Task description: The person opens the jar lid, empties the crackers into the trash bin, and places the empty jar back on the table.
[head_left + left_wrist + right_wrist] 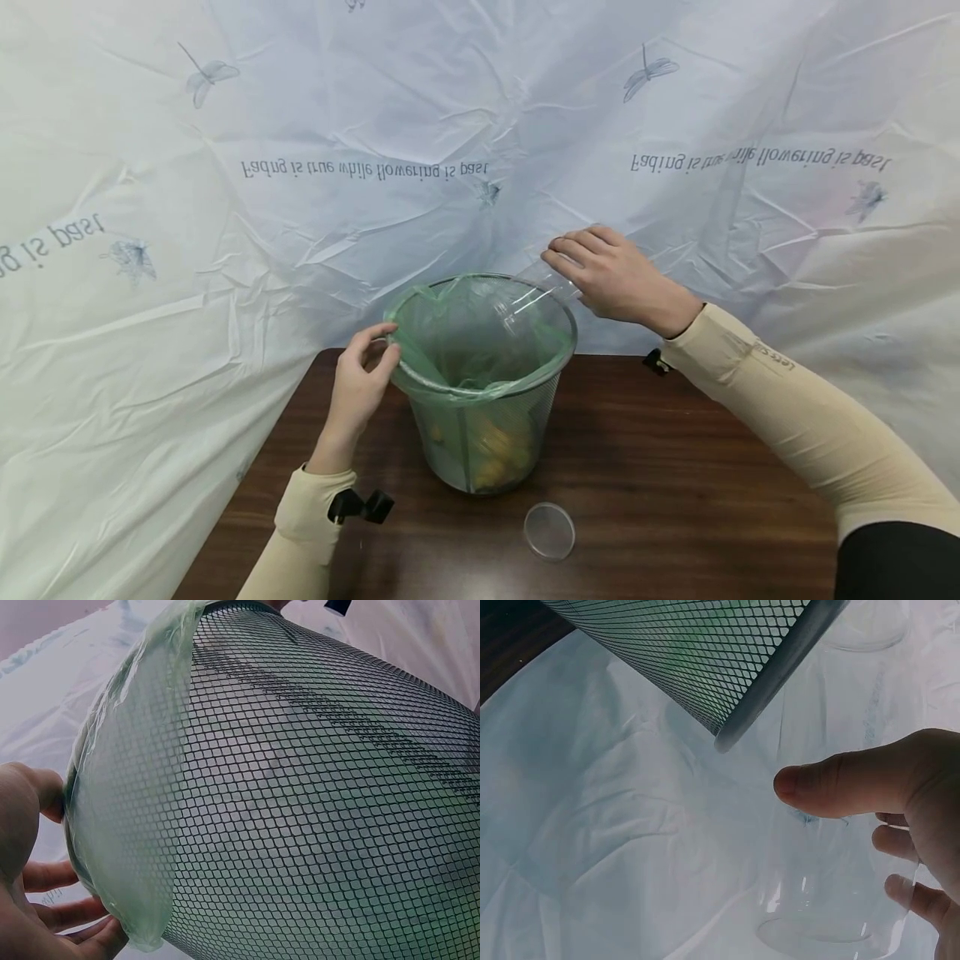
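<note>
A wire-mesh trash bin (480, 433) lined with a green plastic bag (487, 392) stands on the table. My left hand (360, 383) grips its rim and the bag's folded edge at the left, thumb and fingers round it, as the left wrist view shows along the bag edge (127, 817). Over the far right rim, my right hand (611, 275) holds a clear plastic jar (528, 298) tilted, its mouth pointing down into the bin. The jar (825, 892) looks see-through in the right wrist view. Yellowish stuff (498, 450) shows at the bin's bottom; its kind is unclear.
A round clear lid (550, 531) lies on the dark wooden table (675, 483), in front of the bin and slightly right. White printed sheeting (375, 125) hangs behind the table and along its left side.
</note>
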